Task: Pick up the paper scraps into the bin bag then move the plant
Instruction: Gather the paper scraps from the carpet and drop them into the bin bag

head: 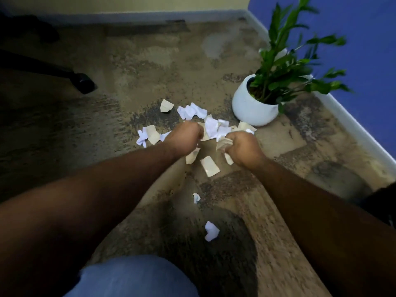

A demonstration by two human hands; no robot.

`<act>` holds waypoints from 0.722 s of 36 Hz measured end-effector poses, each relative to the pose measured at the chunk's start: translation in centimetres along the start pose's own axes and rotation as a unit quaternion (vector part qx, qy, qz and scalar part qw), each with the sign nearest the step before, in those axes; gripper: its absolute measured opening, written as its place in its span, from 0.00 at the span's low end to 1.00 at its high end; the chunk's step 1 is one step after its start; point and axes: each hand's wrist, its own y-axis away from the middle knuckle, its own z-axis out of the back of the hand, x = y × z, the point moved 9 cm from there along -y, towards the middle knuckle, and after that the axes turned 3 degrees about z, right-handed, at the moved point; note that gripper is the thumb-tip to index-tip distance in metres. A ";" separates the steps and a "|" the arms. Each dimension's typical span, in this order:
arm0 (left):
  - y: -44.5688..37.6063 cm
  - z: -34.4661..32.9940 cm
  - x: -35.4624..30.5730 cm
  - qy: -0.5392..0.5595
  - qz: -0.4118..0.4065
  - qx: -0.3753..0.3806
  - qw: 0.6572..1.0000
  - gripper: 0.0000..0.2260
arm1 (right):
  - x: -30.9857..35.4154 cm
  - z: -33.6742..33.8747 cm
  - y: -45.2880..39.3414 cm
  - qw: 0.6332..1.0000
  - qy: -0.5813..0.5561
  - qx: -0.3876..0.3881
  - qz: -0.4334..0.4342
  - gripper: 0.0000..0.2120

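Several white and cream paper scraps (211, 127) lie scattered on the mottled brown carpet (150, 61) in front of me. My left hand (184, 139) is closed over scraps at the pile's left side, a cream piece poking out below it. My right hand (243, 146) is clenched around crumpled cream scraps at the pile's right side. Two small white scraps (211, 231) lie nearer to me. A leafy green plant (287, 58) in a round white pot (250, 106) stands just right of the pile, by the blue wall. No bin bag is visible.
A black chair leg with a caster (82, 82) rests on the carpet at the left. White skirting (353, 123) runs along the blue wall on the right. My knee in blue jeans (132, 277) is at the bottom. A dark object (383, 202) sits at the right edge.
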 end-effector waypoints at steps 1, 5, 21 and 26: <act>-0.8 0.9 -1.7 -0.010 -0.021 -0.005 1.000 0.08 | -0.5 1.9 -0.2 1.000 0.008 -0.015 0.006 0.05; -3.6 3.9 -9.3 -0.029 -0.083 -0.020 0.996 0.08 | -3.4 9.3 0.2 0.997 0.046 -0.061 -0.006 0.04; -3.1 -1.8 -37.9 0.204 -0.145 0.006 0.968 0.06 | -23.1 28.6 17.7 0.891 -0.053 -0.340 -0.297 0.06; -0.6 -5.4 -44.6 0.250 -0.166 0.039 0.953 0.07 | -29.3 29.6 24.9 0.825 -0.092 -0.403 -0.386 0.13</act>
